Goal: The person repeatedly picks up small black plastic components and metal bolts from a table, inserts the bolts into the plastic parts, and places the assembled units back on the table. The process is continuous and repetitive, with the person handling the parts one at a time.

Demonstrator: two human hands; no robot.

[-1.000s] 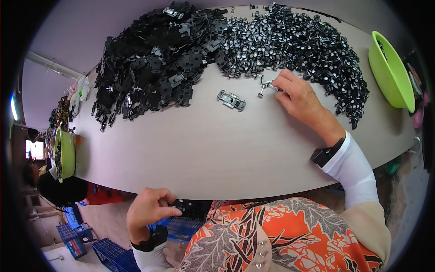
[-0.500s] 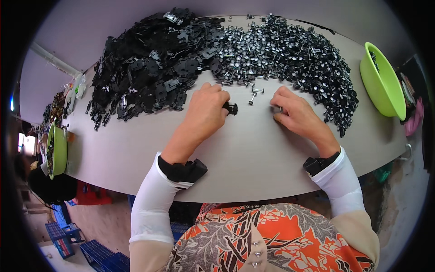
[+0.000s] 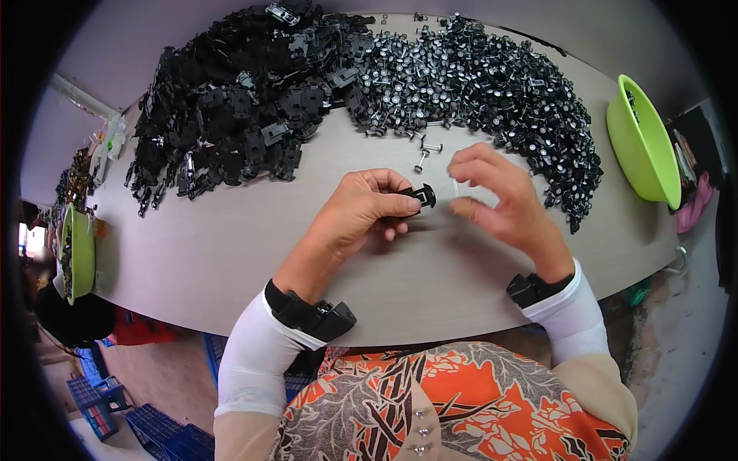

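My left hand (image 3: 369,207) grips a small black plastic toy-car base (image 3: 421,198) between thumb and fingers, its end with a cut-out pointing right. Facing it, my right hand (image 3: 496,196) holds its thumb and fingers a little apart around a thin pale rod, which looks like a wheel axle (image 3: 455,187); motion blurs it. Just beyond the hands, a loose axle with wheels (image 3: 421,160) lies on the table (image 3: 307,230), close to others. Past them spreads a heap of wheel axles (image 3: 477,84). A heap of black car bases (image 3: 231,107) lies to its left.
A green basin (image 3: 646,142) stands tilted at the table's right edge, beside a pink cloth (image 3: 694,203). Another green basin (image 3: 79,253) with small parts is at the far left. Blue crates (image 3: 157,430) rest on the floor at lower left.
My left hand has come nearer and turned, so the car base shows more fully. My right hand has moved slightly left, with its thumb and fingers wider apart.
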